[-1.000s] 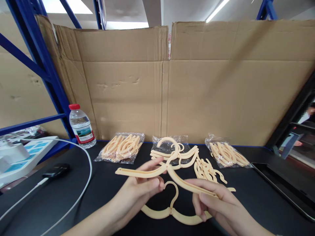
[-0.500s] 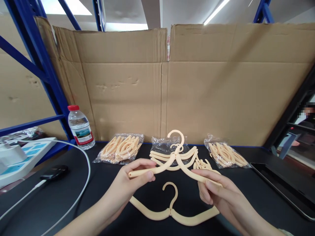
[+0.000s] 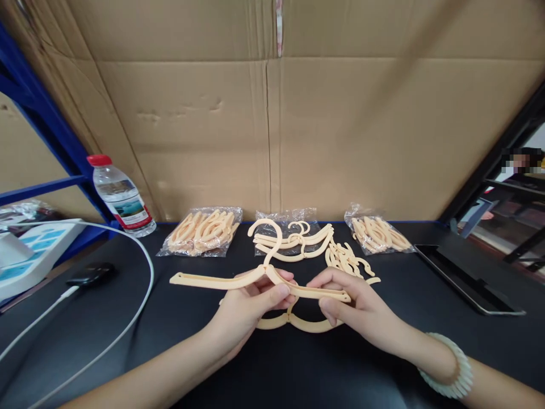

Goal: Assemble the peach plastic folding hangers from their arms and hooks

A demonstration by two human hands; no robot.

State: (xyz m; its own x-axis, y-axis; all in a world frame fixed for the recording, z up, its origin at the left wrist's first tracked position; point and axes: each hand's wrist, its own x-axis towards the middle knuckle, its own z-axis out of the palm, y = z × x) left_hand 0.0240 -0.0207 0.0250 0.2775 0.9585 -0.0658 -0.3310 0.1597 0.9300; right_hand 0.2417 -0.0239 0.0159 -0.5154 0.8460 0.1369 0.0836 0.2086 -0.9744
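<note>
A cream plastic clothes hanger (image 3: 217,282) is held up over the table, its hook upward and hollow arms spread to both sides. My left hand (image 3: 244,309) is closed on it, thumb and fingers pinching the right arm near the centre joint. Around the outer part of that same arm, the fingers of my right hand (image 3: 368,312) are closed. Beneath and behind my hands lies another cream hanger (image 3: 313,326), partly hidden. Farther back are several stacked hangers (image 3: 317,250) by a clear plastic bag (image 3: 261,217), with a heap of loose hanger parts (image 3: 340,255) to their right.
Bagged cream parts (image 3: 204,230) lie back left, and another bag (image 3: 378,234) back right. On the left are a water bottle (image 3: 128,207), a power strip (image 3: 32,255), a black device (image 3: 91,274) and a white cable (image 3: 149,284). A dark tablet-like object (image 3: 464,281) lies right.
The held hanger has turned and shifted left. My left hand has moved from its left arm to its right arm, near the joint. The view has tilted down.
</note>
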